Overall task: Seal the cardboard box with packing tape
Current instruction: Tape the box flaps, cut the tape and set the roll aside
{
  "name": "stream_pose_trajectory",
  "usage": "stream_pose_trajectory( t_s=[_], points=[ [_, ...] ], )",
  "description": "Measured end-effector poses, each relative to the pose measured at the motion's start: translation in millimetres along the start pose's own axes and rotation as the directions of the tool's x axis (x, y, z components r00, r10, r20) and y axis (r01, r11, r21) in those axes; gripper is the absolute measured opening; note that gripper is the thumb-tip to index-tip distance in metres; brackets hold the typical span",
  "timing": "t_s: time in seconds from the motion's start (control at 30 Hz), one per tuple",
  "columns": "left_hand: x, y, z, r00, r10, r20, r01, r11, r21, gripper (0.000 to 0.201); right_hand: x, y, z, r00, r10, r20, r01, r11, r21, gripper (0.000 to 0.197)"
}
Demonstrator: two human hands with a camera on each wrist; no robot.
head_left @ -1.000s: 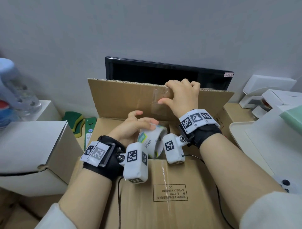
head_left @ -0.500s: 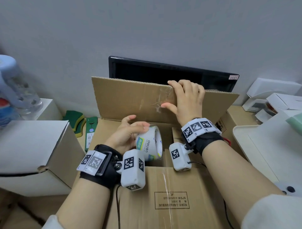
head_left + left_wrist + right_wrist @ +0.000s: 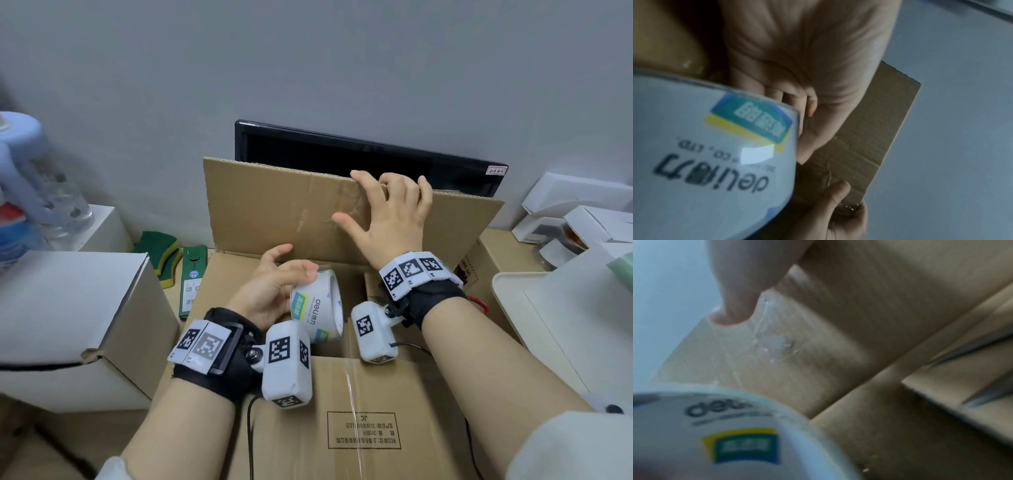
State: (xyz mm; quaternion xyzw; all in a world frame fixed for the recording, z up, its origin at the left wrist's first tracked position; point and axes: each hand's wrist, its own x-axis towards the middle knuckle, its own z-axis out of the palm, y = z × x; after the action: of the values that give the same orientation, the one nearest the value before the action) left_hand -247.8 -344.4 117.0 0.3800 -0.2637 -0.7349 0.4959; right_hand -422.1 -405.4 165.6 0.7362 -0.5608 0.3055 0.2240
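An open cardboard box (image 3: 359, 411) lies in front of me, its near flap folded down and its far flap (image 3: 274, 205) standing upright. My right hand (image 3: 387, 219) holds that flap's top edge: fingers hooked over it, thumb spread on the inner face beside a crinkled patch of clear tape (image 3: 342, 209). The left wrist view shows these fingers (image 3: 849, 209) wrapped behind the flap (image 3: 869, 138). My left hand (image 3: 274, 291) grips a white tape roll (image 3: 317, 305) above the box opening. The roll (image 3: 705, 154) fills the left wrist view; in the right wrist view the roll (image 3: 725, 434) sits below the thumb (image 3: 731, 305).
A black monitor (image 3: 370, 154) leans on the wall behind the flap. A white box (image 3: 68, 308), a green sponge (image 3: 161, 250), a green pack (image 3: 193, 277) and a water bottle (image 3: 30, 185) stand left. White boxes (image 3: 582, 219) and a white tray (image 3: 534, 308) crowd the right.
My right hand's fingers have spread out along the flap's top edge and the thumb has swung away to the left. The left hand keeps the tape roll in about the same place.
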Motion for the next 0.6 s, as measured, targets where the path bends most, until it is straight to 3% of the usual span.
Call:
stream_pose_trajectory(
  t_s=[0.07, 0.13, 0.3, 0.43, 0.6],
  points=[
    [-0.1, 0.2, 0.0, 1.000, 0.006, 0.007, -0.006, 1.000, -0.005, 0.074, 2.2, -6.8, 5.1, 0.996, 0.069, -0.062, -0.069, 0.998, 0.006, 0.053],
    [0.0, 0.2, -0.2, 1.000, 0.008, 0.003, -0.008, 1.000, -0.003, 0.068, 3.1, -6.5, 8.2, 0.995, 0.070, -0.075, -0.070, 0.997, -0.008, 0.056],
    [-0.1, -0.4, 1.5, 1.000, 0.004, 0.009, -0.004, 1.000, 0.007, 0.069, -5.7, 0.4, 6.2, 1.000, -0.011, 0.024, 0.013, 0.996, -0.088, 0.104],
    [-2.2, 0.7, 5.3, 1.000, 0.012, 0.020, -0.013, 0.999, 0.034, 0.068, -6.8, -0.5, -0.1, 0.993, -0.016, 0.119, 0.029, 0.994, -0.110, 0.121],
    [-16.7, 18.8, 14.2, 1.000, 0.030, 0.003, -0.030, 0.998, 0.060, 0.052, -4.2, 8.6, -37.3, 0.923, -0.096, 0.372, 0.061, 0.992, 0.106, 0.093]
  ],
)
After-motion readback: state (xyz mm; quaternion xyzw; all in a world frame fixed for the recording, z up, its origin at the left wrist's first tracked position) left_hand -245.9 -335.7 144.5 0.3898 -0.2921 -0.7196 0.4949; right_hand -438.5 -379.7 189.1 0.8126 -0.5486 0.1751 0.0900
